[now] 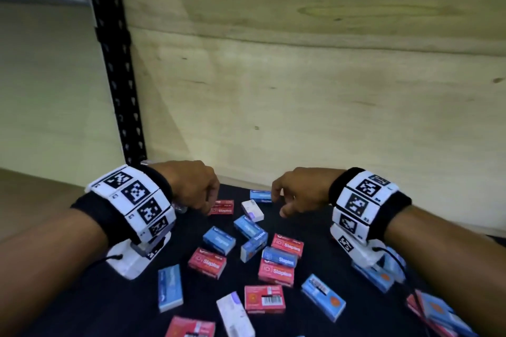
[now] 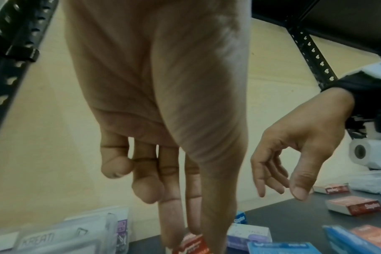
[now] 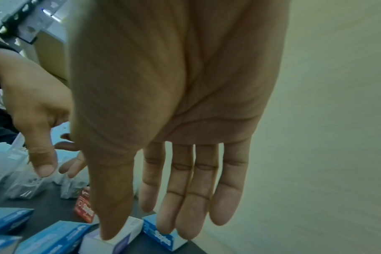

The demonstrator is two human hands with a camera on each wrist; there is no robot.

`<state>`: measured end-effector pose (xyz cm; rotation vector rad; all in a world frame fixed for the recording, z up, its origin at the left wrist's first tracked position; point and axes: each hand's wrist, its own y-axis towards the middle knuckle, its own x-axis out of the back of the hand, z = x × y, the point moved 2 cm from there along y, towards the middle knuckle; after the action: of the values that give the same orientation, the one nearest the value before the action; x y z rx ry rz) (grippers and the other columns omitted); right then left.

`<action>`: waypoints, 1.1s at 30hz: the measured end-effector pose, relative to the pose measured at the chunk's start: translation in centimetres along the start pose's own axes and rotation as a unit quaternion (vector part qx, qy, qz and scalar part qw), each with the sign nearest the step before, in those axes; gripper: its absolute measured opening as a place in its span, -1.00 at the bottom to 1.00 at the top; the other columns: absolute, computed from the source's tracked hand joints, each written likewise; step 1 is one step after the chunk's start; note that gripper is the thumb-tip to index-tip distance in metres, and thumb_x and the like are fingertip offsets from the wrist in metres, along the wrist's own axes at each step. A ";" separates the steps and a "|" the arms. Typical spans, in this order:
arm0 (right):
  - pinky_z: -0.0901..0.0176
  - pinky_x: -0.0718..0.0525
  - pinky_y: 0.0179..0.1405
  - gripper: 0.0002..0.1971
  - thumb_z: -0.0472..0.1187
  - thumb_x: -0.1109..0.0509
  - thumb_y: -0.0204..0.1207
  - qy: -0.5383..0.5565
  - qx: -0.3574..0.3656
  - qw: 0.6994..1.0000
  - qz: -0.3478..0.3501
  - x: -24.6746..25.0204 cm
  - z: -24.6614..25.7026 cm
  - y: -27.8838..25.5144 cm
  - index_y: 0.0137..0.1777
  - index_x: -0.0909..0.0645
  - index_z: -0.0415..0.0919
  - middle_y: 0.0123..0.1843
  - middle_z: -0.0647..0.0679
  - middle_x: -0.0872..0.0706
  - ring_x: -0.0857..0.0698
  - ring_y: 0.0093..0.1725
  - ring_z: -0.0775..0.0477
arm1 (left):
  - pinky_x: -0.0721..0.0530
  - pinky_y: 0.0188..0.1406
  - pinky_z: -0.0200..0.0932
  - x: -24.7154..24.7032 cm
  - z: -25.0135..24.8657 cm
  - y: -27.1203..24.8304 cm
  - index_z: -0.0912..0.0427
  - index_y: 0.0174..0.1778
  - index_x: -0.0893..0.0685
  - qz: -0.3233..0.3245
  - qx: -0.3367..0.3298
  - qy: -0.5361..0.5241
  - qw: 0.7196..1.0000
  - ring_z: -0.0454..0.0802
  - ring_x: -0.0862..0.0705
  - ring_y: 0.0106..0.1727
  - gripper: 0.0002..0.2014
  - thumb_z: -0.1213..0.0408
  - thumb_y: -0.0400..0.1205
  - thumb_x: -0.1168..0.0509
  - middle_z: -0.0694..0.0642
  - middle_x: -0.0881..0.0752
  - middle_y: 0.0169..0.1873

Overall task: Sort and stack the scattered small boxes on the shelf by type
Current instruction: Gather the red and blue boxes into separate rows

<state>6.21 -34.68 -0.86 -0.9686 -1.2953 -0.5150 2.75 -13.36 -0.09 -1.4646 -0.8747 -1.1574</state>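
Note:
Red, blue and white-purple small boxes lie scattered on the dark shelf (image 1: 115, 309). My left hand (image 1: 209, 206) reaches to the far end, where thumb and straight fingertips pinch the end of a red staples box (image 1: 223, 206); the left wrist view shows that box (image 2: 192, 245) between them, with ring and little finger curled. My right hand (image 1: 276, 202) hangs with straight fingers over a blue staples box (image 1: 260, 195) and holds nothing. In the right wrist view its fingertips (image 3: 185, 233) hover above the blue box (image 3: 163, 240), the thumb over a white-purple box (image 3: 128, 230).
Several more boxes (image 1: 276, 271) crowd the middle and near part of the shelf. Clear plastic packets (image 2: 54, 237) lie at the far left. A plywood back wall (image 1: 301, 90) closes the rear, and a black perforated upright (image 1: 115, 63) stands at the left.

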 end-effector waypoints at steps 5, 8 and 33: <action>0.11 -0.49 0.06 -0.45 0.02 -0.51 0.53 -0.032 0.024 0.999 0.022 0.3 1.8 2.3 0.50 -0.46 0.06 0.03 0.09 -0.55 -0.52 0.03 0.01 | -0.64 0.11 -0.13 -0.8 -0.3 -0.3 -0.09 0.09 -0.75 0.035 -0.020 -0.002 0.999 -0.21 -0.65 -0.16 -0.74 0.07 0.49 -0.52 -0.25 -0.65 -0.34; 0.15 -0.42 0.05 -0.32 -0.01 -0.55 0.50 -0.043 0.033 0.997 0.047 0.3 2.5 3.6 0.59 -0.37 0.07 0.03 0.11 -0.46 -0.47 0.06 0.05 | -0.58 -0.11 -0.32 -1.0 -0.3 -0.6 -0.03 0.09 -0.75 0.044 -0.032 -0.017 0.998 -0.32 -0.59 -0.28 -0.77 0.13 0.52 -0.51 -0.25 -0.65 -0.38; 0.09 -0.59 0.06 -0.34 0.10 -0.63 0.36 -0.030 -0.068 0.997 0.028 -0.3 -2.0 -2.6 0.43 -0.45 0.05 0.00 0.10 -0.60 -0.61 0.03 -0.04 | -0.67 -0.04 -0.15 -1.7 -4.3 -2.6 -0.06 0.04 -0.73 0.014 -0.106 0.006 0.994 -0.16 -0.69 -0.15 -0.75 -0.08 0.55 -0.43 -0.17 -0.74 -0.17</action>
<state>5.20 -37.82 -0.26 -1.1374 -1.2959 -0.5389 -1.06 -16.92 -0.93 -1.6341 -0.7385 -1.2671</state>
